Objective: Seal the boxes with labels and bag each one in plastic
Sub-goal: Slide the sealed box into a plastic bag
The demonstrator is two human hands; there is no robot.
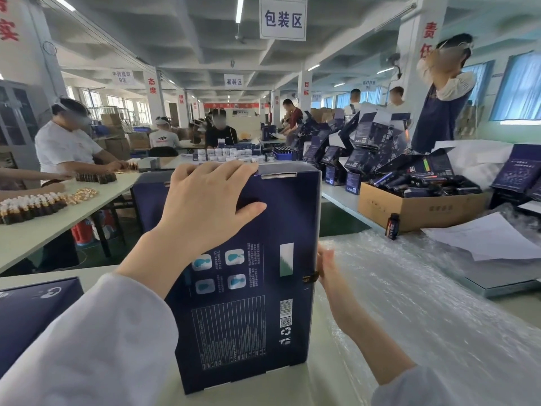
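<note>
left hand sits on top of the dark blue box, fingers hooked over its upper edge and thumb flat on the printed face, holding it upright. right hand is at the box's right side, fingers against a small dark-and-gold label that wraps the corner about halfway up; the hand is blurred, so i cannot tell whether it pinches the label or only presses it. the two hands are apart, one at the top and one at the side.

the box stands on its short end on the pale surface, its back panel with table, icons and barcode facing the camera. just to its right lies a spread of bubble wrap. a second blue box lies flat at the near left. further right are a white paper sheet, a small dark bottle standing upright, and beside it a cardboard carton full of dark bottles.
</note>
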